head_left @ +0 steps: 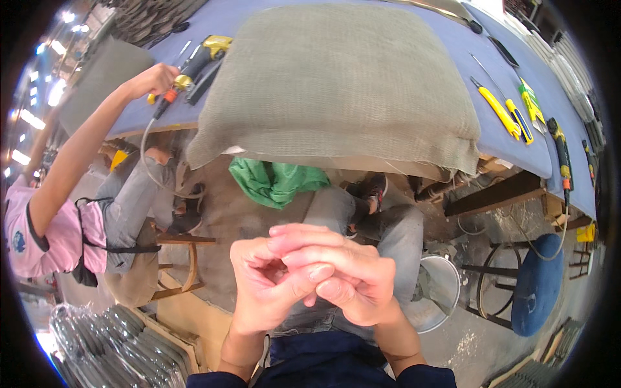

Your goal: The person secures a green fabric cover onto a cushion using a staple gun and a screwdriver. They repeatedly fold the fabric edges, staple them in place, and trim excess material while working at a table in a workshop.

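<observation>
Lying on a blue-topped table (514,152): a broad, cushion-like pad covered in grey-green woven fabric (343,84), long axis apparently running left to right, near edge facing the hands and overhanging the table's front. Well before the pad, left hand (262,278) and right hand (359,281) touching, fingers narrow, curled and overlapping; cannot tell whether holding anything. Right of the pad, bare table, then a yellow slim-handled knife (499,113); just left, a yellow-and-black power tool (210,52).
</observation>
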Demonstrator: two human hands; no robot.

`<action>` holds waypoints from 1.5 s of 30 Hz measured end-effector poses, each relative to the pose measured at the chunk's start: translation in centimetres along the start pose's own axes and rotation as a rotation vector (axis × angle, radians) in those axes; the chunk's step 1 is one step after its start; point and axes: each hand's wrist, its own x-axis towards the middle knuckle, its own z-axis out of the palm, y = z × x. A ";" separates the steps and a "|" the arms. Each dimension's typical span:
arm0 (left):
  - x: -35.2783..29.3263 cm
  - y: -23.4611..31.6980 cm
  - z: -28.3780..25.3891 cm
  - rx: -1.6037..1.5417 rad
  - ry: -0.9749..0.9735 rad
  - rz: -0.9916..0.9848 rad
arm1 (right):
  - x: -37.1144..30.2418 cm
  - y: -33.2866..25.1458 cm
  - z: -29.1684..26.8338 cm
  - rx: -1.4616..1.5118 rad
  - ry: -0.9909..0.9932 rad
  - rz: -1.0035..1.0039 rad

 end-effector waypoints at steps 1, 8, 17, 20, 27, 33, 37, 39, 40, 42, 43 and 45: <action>0.4 0.8 -0.2 0.015 -0.003 0.038 | 0.9 -0.7 0.5 0.063 -0.003 0.066; 2.7 7.1 -1.5 0.180 0.015 0.289 | 7.4 0.0 3.8 0.183 -0.009 -0.041; 3.4 11.2 -2.5 0.264 0.023 0.534 | 11.6 -1.1 6.4 0.318 -0.109 -0.084; 3.3 11.2 -1.9 0.263 0.117 0.502 | 12.1 -1.0 6.2 0.327 -0.136 -0.071; 3.1 11.7 -1.1 0.342 0.166 0.543 | 12.3 -0.9 5.9 0.398 -0.167 -0.077; 3.4 12.1 -1.0 0.395 0.148 0.530 | 12.7 -0.4 5.9 0.474 -0.173 -0.114; 3.6 12.3 -1.0 0.410 0.156 0.531 | 12.8 -0.2 6.1 0.430 -0.149 -0.125; 3.7 12.5 -1.0 0.431 0.155 0.534 | 13.0 -0.2 6.2 0.444 -0.139 -0.120; 3.5 12.8 -1.2 0.457 0.165 0.505 | 13.1 -0.3 6.6 0.475 -0.146 -0.103; 3.6 13.1 -1.1 0.511 0.192 0.447 | 12.9 -0.4 6.4 0.446 -0.128 -0.067; 3.6 12.9 -1.4 0.493 0.188 0.433 | 12.7 -0.1 6.3 0.410 -0.131 -0.051; 4.7 11.5 -3.2 0.535 0.086 0.346 | 11.8 -0.2 5.0 0.211 -0.127 -0.049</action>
